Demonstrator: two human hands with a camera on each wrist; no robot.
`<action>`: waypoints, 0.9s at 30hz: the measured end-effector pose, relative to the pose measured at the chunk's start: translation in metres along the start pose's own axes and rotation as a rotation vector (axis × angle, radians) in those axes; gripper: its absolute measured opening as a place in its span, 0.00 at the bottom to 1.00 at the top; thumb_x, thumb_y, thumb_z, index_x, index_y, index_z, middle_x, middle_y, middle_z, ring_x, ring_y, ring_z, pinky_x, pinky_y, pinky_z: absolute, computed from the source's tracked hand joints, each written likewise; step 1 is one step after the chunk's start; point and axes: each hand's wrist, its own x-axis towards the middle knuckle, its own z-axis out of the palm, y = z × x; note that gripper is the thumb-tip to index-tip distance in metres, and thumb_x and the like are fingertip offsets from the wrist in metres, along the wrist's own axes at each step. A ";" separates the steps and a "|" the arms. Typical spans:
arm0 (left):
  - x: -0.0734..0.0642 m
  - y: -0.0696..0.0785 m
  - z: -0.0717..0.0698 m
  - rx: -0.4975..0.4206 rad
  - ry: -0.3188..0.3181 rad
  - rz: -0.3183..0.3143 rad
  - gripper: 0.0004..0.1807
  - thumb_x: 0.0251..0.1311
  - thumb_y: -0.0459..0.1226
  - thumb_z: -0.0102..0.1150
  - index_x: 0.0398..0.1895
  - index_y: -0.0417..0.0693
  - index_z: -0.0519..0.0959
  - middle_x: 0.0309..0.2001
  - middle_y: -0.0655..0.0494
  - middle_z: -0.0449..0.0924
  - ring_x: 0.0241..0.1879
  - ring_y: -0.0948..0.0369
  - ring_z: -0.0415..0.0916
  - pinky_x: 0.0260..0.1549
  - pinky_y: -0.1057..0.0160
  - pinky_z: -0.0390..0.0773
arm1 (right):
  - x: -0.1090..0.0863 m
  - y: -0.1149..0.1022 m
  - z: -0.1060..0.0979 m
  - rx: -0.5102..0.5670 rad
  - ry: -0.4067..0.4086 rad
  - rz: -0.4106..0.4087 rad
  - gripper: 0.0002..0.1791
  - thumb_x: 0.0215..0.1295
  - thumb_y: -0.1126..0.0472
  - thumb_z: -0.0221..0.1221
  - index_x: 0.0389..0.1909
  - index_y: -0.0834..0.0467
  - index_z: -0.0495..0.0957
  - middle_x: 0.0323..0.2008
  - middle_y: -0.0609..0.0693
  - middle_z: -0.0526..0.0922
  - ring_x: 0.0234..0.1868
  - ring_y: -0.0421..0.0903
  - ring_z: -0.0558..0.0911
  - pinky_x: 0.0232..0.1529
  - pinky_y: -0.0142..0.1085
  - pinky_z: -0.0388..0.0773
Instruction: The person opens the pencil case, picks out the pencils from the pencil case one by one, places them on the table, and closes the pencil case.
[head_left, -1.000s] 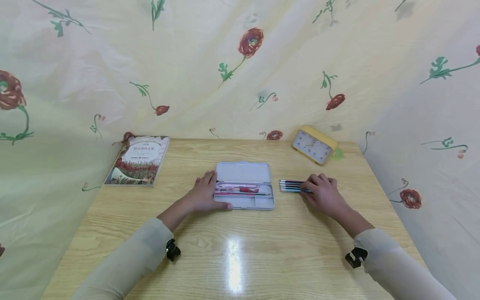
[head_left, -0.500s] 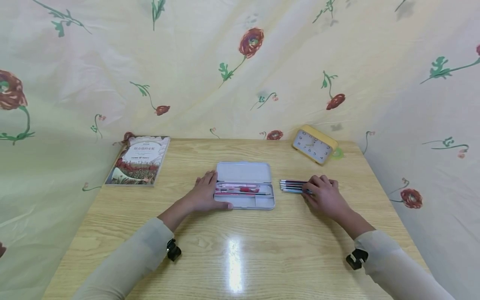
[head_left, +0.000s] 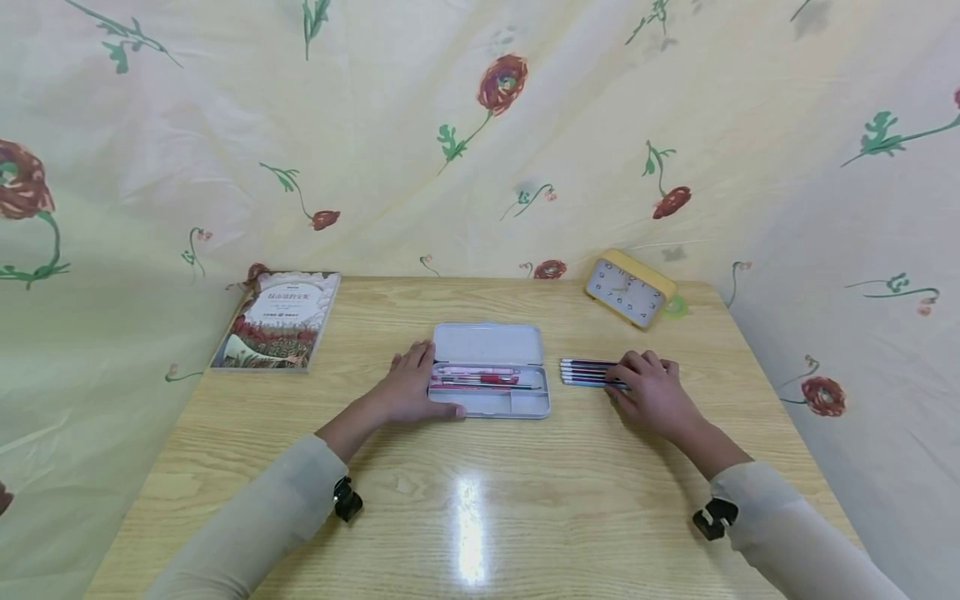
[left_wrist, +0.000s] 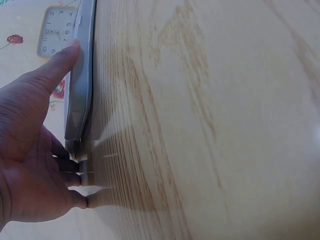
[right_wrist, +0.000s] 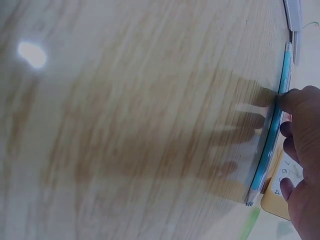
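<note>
An open pencil case (head_left: 528,406) lies mid-table, its lid folded back, with a few pens and pencils (head_left: 483,379) in its rear compartment. My left hand (head_left: 408,387) rests against the case's left end, thumb stretched along its front wall and fingers spread beside it. In the left wrist view, the thumb (left_wrist: 62,60) touches the side of the case (left_wrist: 81,95). To the right, a row of several pencils (head_left: 581,372) lies side by side on the table. My right hand (head_left: 648,387) grips them near their right ends, which it hides. The right wrist view shows its thumb against a light-blue pencil (right_wrist: 272,125).
A yellow alarm clock (head_left: 630,289) stands at the back right. A book (head_left: 277,321) lies at the back left. Floral cloth (head_left: 390,142) hangs behind and along the sides of the wooden table (head_left: 405,517).
The right hand has shifted very slightly to the right, and a little more of the pencils shows. The left hand and the case have stayed where they were.
</note>
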 end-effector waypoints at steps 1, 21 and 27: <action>0.000 0.000 0.000 0.000 0.000 0.001 0.78 0.59 0.69 0.75 0.91 0.34 0.37 0.91 0.34 0.36 0.92 0.39 0.31 0.89 0.35 0.34 | 0.000 -0.001 0.000 0.004 0.001 0.002 0.08 0.69 0.59 0.75 0.44 0.52 0.87 0.43 0.51 0.81 0.45 0.54 0.76 0.53 0.72 0.75; 0.001 -0.001 -0.001 0.024 0.002 -0.005 0.78 0.59 0.70 0.74 0.90 0.34 0.38 0.91 0.34 0.37 0.92 0.39 0.32 0.90 0.36 0.36 | 0.059 -0.055 0.000 0.101 -0.074 -0.062 0.09 0.76 0.58 0.71 0.52 0.55 0.90 0.48 0.51 0.83 0.51 0.54 0.77 0.60 0.67 0.72; 0.002 -0.001 -0.001 0.031 0.003 0.002 0.77 0.60 0.70 0.74 0.90 0.33 0.38 0.91 0.34 0.38 0.92 0.39 0.34 0.89 0.35 0.37 | 0.076 -0.079 0.007 0.117 -0.109 -0.124 0.10 0.76 0.56 0.71 0.52 0.54 0.90 0.49 0.50 0.85 0.51 0.53 0.77 0.64 0.68 0.74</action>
